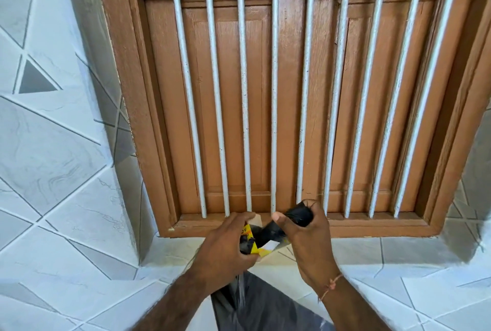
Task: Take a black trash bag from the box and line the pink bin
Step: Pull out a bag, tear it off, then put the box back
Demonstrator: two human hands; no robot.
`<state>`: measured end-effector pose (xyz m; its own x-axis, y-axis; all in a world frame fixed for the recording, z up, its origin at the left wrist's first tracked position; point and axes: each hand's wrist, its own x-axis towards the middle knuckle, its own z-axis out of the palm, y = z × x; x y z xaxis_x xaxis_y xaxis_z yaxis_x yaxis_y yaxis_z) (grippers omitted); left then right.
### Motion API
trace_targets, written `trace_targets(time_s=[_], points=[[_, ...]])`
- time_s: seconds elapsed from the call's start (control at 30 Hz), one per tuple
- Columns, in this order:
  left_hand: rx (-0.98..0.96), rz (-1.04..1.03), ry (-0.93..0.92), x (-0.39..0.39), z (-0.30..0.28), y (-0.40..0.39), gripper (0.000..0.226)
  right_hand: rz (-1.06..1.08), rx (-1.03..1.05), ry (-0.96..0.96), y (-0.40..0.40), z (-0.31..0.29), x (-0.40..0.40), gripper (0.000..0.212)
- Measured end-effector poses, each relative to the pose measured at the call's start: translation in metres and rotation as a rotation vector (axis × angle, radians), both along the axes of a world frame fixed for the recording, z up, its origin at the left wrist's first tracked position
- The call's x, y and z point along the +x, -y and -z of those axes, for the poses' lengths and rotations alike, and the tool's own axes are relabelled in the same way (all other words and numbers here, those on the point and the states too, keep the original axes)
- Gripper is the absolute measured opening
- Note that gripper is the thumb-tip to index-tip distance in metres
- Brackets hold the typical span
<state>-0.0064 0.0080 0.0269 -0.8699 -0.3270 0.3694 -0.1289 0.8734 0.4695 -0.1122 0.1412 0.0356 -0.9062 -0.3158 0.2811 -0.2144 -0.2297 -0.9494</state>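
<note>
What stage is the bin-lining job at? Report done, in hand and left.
Done: little that shows; the box is open in the left hand.
In hand: the right hand grips a black trash bag and draws it out of the box, in front of the barred wooden window.
Left: free the bag, open it, line the pink bin, which is out of view.

Glossy black plastic bag (297, 215), printed card box (252, 244)

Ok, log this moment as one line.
step: pulling bag from box | left hand: holds box | right hand: grips black bag roll | pink bin: not in view
</note>
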Motion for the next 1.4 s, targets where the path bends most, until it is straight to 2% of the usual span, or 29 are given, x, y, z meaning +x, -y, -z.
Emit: trace_targets(time_s=[0.07,0.13,0.17,0.2,0.23,0.27,0.33,0.43,0.5,0.6,0.7,0.77,0.83,1.0,1.1,1.23,1.4], points=[[-0.012,0.007,-0.02,0.002,-0.005,-0.005,0.077,-0.013,0.155,-0.119,0.002,0.003,0.007,0.041],[-0.017,0.017,-0.046,0.001,-0.007,-0.008,0.076,0.021,0.318,-0.355,0.001,0.01,0.011,0.034],[-0.008,0.024,-0.065,0.001,-0.008,-0.009,0.075,0.017,0.45,-0.497,-0.001,0.014,0.012,0.04],[0.012,0.031,-0.082,0.001,-0.008,-0.009,0.074,-0.012,0.578,-0.621,-0.002,0.02,0.012,0.058],[0.029,0.033,-0.096,0.001,-0.008,-0.008,0.073,-0.047,0.664,-0.677,-0.003,0.025,0.011,0.073],[0.043,0.03,-0.097,0.001,-0.007,-0.007,0.073,-0.053,0.708,-0.688,-0.004,0.028,0.01,0.078],[0.123,0.022,-0.107,0.002,-0.006,-0.006,0.077,-0.015,0.632,-0.626,-0.005,0.029,0.011,0.076],[0.261,0.013,-0.105,0.002,-0.004,-0.006,0.091,0.091,0.365,-0.293,-0.004,0.023,0.013,0.066],[0.222,0.026,-0.084,0.002,-0.004,-0.009,0.082,0.024,0.251,-0.132,-0.002,0.022,0.012,0.049],[0.13,0.068,-0.094,0.001,-0.001,-0.012,0.054,0.083,0.232,-0.248,-0.001,0.025,0.014,0.033],[0.141,0.055,-0.142,0.0,0.001,-0.011,0.044,0.04,0.316,-0.407,-0.001,0.028,0.02,0.024],[0.153,0.022,-0.143,-0.002,0.0,-0.011,0.046,-0.001,0.346,-0.417,0.001,0.028,0.023,0.014],[0.203,0.0,-0.129,-0.002,-0.001,-0.014,0.052,0.057,0.33,-0.38,0.004,0.029,0.022,0.01],[0.172,-0.022,-0.113,-0.002,-0.003,-0.023,0.057,0.143,0.29,-0.314,0.009,0.028,0.023,0.016],[0.156,-0.08,-0.142,0.004,0.0,-0.021,0.069,0.216,0.23,-0.287,0.007,0.025,0.019,0.015],[0.312,-0.265,-0.181,0.018,0.016,-0.009,0.076,0.16,0.146,-0.157,0.0,0.019,0.011,0.015],[0.515,-0.241,-0.225,0.023,0.024,-0.007,0.026,0.144,0.101,-0.053,-0.003,0.021,0.005,0.005]])
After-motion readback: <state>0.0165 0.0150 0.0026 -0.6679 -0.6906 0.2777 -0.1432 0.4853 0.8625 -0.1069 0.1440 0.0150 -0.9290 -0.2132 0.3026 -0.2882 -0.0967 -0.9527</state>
